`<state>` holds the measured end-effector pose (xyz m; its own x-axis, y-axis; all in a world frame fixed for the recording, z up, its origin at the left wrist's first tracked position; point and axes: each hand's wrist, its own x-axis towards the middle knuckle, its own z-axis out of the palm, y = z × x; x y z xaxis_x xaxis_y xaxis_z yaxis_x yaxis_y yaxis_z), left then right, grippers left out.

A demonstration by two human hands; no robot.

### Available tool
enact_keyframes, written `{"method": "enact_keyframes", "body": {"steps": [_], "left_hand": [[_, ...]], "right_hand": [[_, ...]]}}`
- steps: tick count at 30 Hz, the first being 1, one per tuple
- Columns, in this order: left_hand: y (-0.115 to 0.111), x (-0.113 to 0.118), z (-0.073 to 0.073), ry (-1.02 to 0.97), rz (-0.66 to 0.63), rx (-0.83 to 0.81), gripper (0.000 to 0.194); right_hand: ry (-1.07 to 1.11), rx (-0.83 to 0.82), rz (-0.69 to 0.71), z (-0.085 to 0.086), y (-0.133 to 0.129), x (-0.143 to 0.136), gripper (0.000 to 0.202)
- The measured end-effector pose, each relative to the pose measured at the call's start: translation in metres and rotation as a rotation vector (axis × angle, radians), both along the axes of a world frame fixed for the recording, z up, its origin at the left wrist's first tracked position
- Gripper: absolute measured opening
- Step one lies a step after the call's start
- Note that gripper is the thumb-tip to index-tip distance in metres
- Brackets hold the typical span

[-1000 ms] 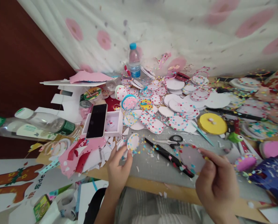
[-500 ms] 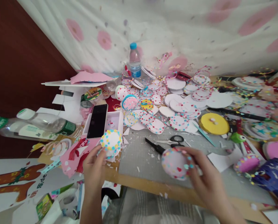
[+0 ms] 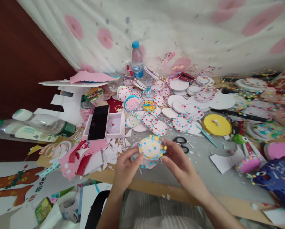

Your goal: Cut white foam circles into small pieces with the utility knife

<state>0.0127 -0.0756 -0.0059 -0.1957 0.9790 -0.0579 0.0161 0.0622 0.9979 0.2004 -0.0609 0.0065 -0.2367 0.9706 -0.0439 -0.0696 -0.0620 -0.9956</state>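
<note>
Both of my hands meet over the front of the grey mat. Between them is a white paper disc edged with yellow and blue dots, tilted toward me. Under it shows part of another disc with a blue-dotted rim. My left hand pinches the discs at their left side, thumb on top. At the right rim, my right hand has its thumb and fingers closed on the edge of the top disc. Just behind lie black-handled scissors, their blades hidden by the discs.
Behind the mat spreads a pile of decorated discs. A phone rests on a white box at left, near plastic bottles. A yellow disc and a blue glue gun lie to the right.
My left hand has moved right with its yellow-and-blue-edged disc, and my right hand has moved left. The hands, apart before, now meet at the discs. The red-and-blue-dotted disc is out of clear sight.
</note>
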Motion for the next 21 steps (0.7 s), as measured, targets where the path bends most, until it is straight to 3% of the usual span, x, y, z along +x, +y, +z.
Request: {"method": "enact_keyframes", "body": {"steps": [3, 7, 10, 12, 14, 17, 21], "left_hand": [[0.003, 0.006, 0.014, 0.107, -0.119, 0.067, 0.023], [0.006, 0.000, 0.018, 0.158, -0.076, 0.113, 0.020], [0.006, 0.001, 0.015, 0.201, -0.139, 0.162, 0.016], [0.005, 0.009, 0.015, 0.282, -0.244, 0.183, 0.016], [0.003, 0.018, 0.019, 0.368, -0.319, 0.223, 0.018], [-0.003, 0.029, 0.027, 0.443, -0.274, 0.302, 0.024], [-0.009, 0.027, 0.033, 0.517, -0.116, 0.268, 0.026]], "right_hand": [[0.093, -0.100, -0.128, -0.002, 0.001, 0.016, 0.024], [0.090, -0.185, -0.308, -0.007, 0.003, 0.049, 0.018], [0.112, -0.164, -0.239, -0.010, -0.003, 0.050, 0.026], [0.113, -0.116, -0.152, -0.011, -0.010, 0.036, 0.042], [0.069, -0.070, -0.164, -0.011, -0.015, 0.019, 0.055], [-0.048, -0.061, -0.264, -0.007, -0.016, 0.007, 0.036], [-0.120, -0.071, -0.353, -0.004, -0.007, 0.026, 0.020]]}}
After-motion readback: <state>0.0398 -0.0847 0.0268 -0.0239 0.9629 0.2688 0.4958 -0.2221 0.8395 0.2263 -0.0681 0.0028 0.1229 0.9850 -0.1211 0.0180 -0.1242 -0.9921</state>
